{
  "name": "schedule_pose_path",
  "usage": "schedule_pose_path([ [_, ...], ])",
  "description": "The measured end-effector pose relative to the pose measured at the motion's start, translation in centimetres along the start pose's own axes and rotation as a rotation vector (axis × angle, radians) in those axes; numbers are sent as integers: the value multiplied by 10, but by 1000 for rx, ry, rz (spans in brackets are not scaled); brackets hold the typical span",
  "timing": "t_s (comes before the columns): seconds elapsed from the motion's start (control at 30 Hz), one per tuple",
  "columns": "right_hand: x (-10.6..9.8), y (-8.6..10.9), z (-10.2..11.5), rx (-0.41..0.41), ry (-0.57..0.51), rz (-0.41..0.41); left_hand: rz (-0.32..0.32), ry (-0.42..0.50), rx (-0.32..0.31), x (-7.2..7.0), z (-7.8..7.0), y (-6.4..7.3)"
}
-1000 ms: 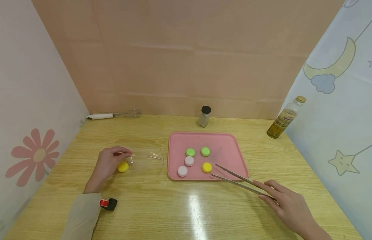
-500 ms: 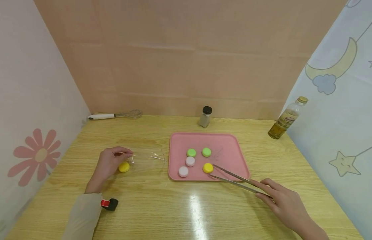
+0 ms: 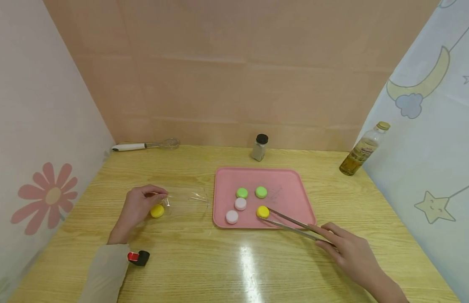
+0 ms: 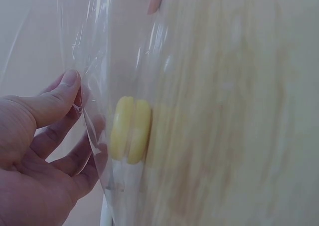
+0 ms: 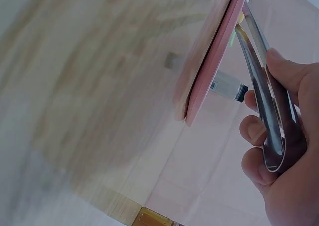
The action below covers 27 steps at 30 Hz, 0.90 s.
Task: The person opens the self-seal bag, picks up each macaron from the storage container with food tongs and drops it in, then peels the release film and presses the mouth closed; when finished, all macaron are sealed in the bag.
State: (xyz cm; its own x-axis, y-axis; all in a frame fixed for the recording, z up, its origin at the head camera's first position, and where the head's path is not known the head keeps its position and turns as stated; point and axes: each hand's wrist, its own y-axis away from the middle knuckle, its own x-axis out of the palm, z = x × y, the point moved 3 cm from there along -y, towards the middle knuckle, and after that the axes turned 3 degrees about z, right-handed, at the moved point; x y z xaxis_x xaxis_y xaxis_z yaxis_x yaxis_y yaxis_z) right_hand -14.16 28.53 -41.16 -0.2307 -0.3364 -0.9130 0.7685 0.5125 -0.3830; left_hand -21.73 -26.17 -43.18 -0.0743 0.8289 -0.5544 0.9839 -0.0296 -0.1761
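Observation:
My left hand (image 3: 141,203) pinches the edge of a clear plastic bag (image 4: 94,51) between thumb and fingers. A yellow macaron (image 4: 130,130) shows through the plastic close by those fingers. My right hand (image 3: 345,250) grips metal tongs (image 3: 291,227), thumb on one arm and fingers on the other. The tong tips reach over the pink tray (image 3: 291,181) and lie on either side of another yellow macaron (image 3: 262,211). Two green macarons, one (image 3: 261,192) further back, and two pale pink ones, the front one (image 3: 232,216) near the tray's edge, also lie there.
A whisk (image 3: 143,146) lies along the back left. Behind the tray stands a small jar with a black lid (image 3: 259,149), and an oil bottle (image 3: 359,153) is at the back right. Fabric walls border the table (image 3: 196,261).
My right hand has moved left with the tongs, and their tips have come from beside the tray's yellow macaron to either side of it. The left hand keeps its pinch on the bag.

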Motion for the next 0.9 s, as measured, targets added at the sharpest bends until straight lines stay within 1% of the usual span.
schedule_pose_path([
  [0.27,1,-2,2,-41,24,-19,-3,18,5,0,0,0],
  [0.53,1,-2,1,-68,8,-45,-6,11,2,0,0,0],
  [0.67,-1,-3,2,-69,6,-53,-5,9,-8,0,0,0],
  [0.77,-2,-5,3,-70,10,-49,-2,8,-17,0,0,0],
  [0.9,-2,-10,6,-102,-4,-52,-3,6,-18,0,0,0],
])
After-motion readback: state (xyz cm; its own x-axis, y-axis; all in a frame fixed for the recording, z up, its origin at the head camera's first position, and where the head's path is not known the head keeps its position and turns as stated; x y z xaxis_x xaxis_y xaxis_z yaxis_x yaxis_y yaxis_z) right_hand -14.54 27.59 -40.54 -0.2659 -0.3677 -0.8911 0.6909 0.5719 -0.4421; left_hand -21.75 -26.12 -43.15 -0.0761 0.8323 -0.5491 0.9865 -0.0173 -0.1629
